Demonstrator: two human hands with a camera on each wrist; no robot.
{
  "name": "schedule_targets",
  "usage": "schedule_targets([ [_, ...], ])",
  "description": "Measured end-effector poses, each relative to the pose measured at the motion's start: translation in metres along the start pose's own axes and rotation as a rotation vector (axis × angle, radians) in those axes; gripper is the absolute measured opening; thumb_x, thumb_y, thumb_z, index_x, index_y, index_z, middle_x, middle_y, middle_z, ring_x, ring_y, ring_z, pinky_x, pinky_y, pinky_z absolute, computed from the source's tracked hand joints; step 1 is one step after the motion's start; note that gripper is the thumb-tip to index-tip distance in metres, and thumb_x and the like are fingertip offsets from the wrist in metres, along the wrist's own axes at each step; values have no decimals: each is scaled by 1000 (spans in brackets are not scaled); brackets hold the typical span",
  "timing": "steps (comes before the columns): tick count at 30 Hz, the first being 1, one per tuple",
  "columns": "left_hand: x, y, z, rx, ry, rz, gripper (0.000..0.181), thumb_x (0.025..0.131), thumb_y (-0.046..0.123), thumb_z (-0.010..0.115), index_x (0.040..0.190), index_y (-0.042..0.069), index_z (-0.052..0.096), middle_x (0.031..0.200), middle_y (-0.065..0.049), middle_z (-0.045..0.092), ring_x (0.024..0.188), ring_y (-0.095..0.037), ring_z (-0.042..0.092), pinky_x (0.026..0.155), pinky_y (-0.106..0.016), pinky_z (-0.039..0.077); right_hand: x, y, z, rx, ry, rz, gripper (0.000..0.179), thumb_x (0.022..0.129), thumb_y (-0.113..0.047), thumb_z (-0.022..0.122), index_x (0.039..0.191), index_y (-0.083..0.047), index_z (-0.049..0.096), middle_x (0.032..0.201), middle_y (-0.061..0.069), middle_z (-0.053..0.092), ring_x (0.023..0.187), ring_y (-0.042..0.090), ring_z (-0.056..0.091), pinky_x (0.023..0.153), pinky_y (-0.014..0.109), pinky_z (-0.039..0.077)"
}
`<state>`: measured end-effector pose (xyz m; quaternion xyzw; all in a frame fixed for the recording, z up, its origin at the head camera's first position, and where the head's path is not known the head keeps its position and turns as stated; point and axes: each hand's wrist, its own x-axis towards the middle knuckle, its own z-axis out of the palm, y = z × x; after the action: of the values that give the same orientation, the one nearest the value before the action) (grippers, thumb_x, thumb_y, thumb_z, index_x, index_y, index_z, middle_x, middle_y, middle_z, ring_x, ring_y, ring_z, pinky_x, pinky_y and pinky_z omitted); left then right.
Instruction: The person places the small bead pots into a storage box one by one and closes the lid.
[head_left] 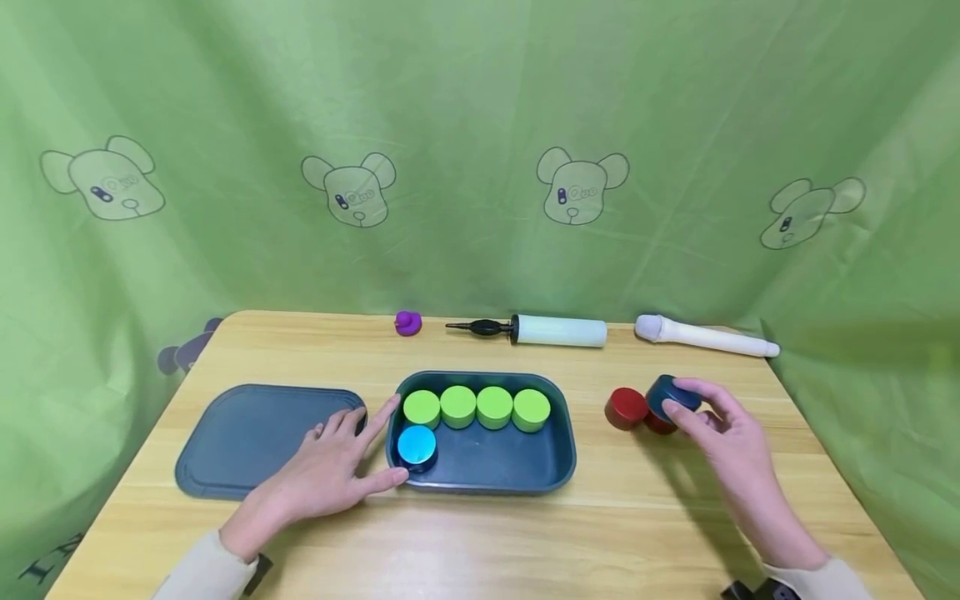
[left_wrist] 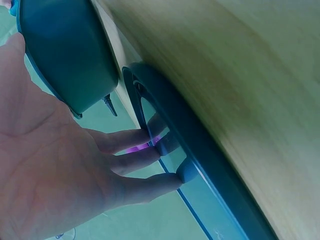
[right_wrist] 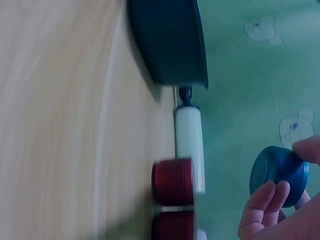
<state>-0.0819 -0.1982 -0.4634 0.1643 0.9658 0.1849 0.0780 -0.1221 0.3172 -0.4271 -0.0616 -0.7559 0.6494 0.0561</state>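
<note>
My right hand [head_left: 731, 437] pinches a dark blue round tin [right_wrist: 280, 175] between thumb and fingers, held above the table. Just below and beside it stand two red tins [head_left: 626, 408], one partly covered by the blue tin in the head view. My left hand [head_left: 326, 467] is spread at the left end of a dark blue box [head_left: 495, 457], thumb and index finger at its rim. Its other fingertips touch the flat dark lid [head_left: 251, 437] lying to the left. Inside the box, several green tins [head_left: 457, 406] line the back, and a bright blue tin [head_left: 417, 444] occupies the front left corner.
Along the table's back edge lie a purple rubber duck [head_left: 408, 322], a hand pump [head_left: 561, 330] with a black nozzle, and a white microphone-shaped stick [head_left: 705, 335]. A green curtain [head_left: 465, 267] hangs behind and around the wooden table [head_left: 480, 542].
</note>
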Motion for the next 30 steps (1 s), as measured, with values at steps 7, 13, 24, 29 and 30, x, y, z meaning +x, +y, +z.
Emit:
schedule_targets([
  [7,1,0,0,-5,-5,2,99,99,83,51,177,37,13,164,-31,41,150,-55,38,110,-86,30,-5,-4,26,-78,-52,-19,42,101,-16,82,140,-14,66,104,-5,62,87,10,56,74,17,53],
  [13,2,-1,0,-6,-7,1,99,99,84,50,177,37,12,164,-30,41,150,-55,38,110,-86,30,-7,-8,44,-148,-90,-50,43,103,-20,81,140,-12,63,90,-3,63,81,12,58,73,21,52],
  [24,1,1,0,-17,-12,-13,97,100,80,54,177,38,12,165,-30,40,151,-55,37,111,-86,28,-9,-13,77,-151,-181,-122,46,101,-17,83,139,-7,61,78,4,61,71,16,57,68,24,50],
  [29,1,0,0,-13,-8,-13,98,100,81,53,177,38,12,165,-30,40,151,-55,37,111,-86,28,-9,-11,92,-168,-214,-146,44,98,-17,86,136,-8,63,74,7,55,65,18,53,59,28,45],
  [30,1,0,0,-13,-8,-13,98,100,81,53,177,38,12,165,-30,40,151,-55,37,111,-86,28,-10,-10,95,-172,-223,-150,44,98,-17,86,135,-8,64,73,7,54,64,18,52,57,28,43],
])
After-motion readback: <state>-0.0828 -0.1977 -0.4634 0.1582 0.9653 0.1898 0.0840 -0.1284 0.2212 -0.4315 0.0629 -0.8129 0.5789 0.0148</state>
